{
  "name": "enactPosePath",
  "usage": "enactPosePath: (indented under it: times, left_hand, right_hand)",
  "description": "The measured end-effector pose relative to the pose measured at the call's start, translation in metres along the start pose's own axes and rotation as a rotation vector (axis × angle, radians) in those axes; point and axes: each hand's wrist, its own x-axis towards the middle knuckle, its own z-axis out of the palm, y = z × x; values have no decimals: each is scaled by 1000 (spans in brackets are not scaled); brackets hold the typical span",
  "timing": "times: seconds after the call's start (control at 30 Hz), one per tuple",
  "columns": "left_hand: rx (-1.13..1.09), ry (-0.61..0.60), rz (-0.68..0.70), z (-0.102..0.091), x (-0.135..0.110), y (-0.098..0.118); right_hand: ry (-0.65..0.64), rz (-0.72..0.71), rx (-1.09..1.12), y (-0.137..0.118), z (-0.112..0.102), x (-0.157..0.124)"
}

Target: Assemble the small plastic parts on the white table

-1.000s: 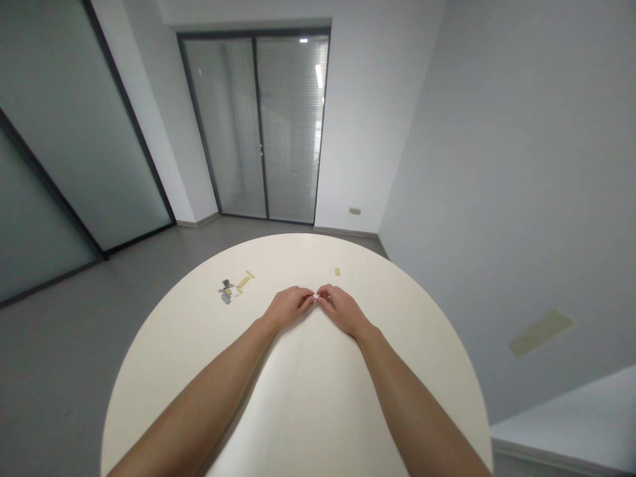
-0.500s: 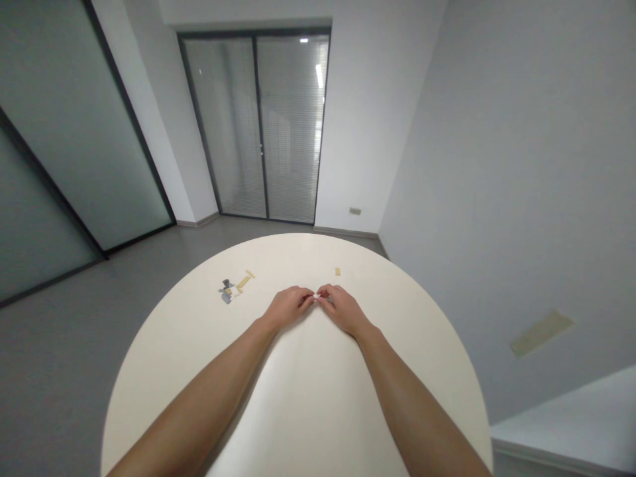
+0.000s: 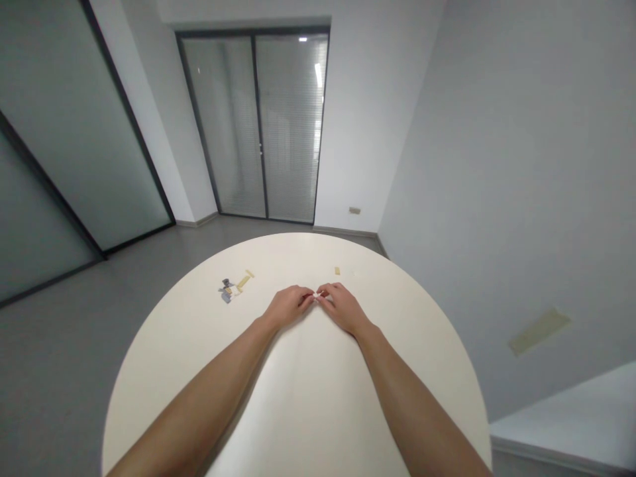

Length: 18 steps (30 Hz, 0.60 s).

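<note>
Over the far half of the round white table, my left hand and my right hand meet fingertip to fingertip. Between them is a small white piece, too small to name. Both hands are closed in a pinch, each gripping one side of it. Beyond my right hand lies a small yellow piece on the tabletop. To the left of my left hand sits a little pile of grey, white and yellow pieces, with a longer yellow strip beside it.
Beyond the table stands a glass door with blinds. Frosted glass panels are at the left, and a grey wall rises on the right with a tan patch on it. A small tan plate sits low on the far wall.
Both hands keep nearly the same place and the same pinch on the small white piece. The fingers of my right hand have shifted very slightly.
</note>
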Motion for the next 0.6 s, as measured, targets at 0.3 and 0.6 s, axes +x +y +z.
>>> enactPosePath:
  times: [0.3,0.6]
  left_hand:
    - [1,-8,10,-1,0,1]
    - [-11,-5,-1,0,0,2]
  right_hand:
    - [-9,17,12,-1,-2,-1]
    - [-16,17,-1,2,-1,-2]
